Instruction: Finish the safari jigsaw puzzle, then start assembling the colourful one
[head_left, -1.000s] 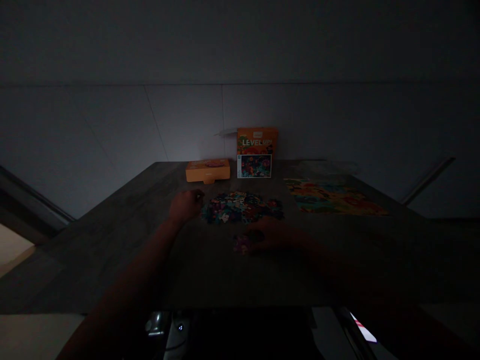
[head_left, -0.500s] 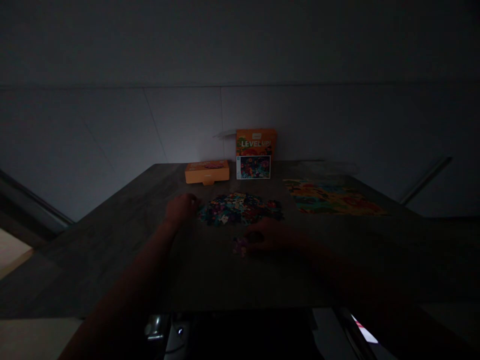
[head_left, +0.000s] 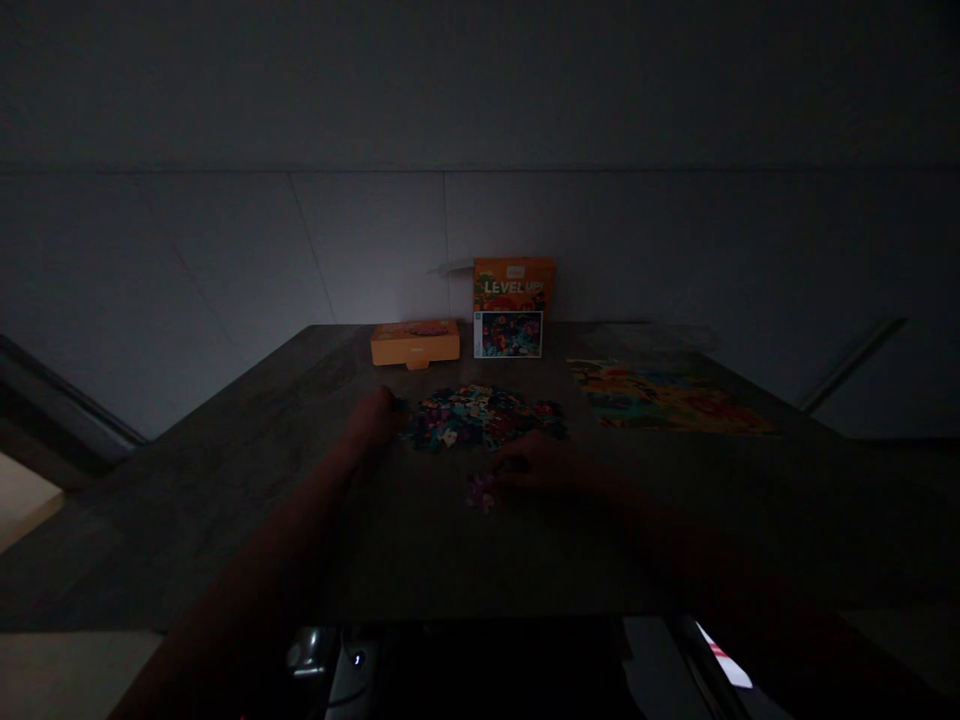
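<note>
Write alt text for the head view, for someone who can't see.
A person's right hand is at a small purple puzzle cluster, the left hand beside a larger pile of puzzle pieces, on a dimly lit table with orange boxes behind.

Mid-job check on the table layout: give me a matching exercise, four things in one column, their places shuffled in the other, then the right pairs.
Things
1. White-edged picture card
2. Low orange box
3. Colourful picture sheet
4. Small purple puzzle cluster

Places
A. By the right hand, on the near side of the heap of pieces
B. Flat on the table, right of the heap
C. Upright, in front of the standing "LEVEL UP!" box
D. At the far side of the table, left of the standing box

Pairs: 1-C, 2-D, 3-B, 4-A
</note>
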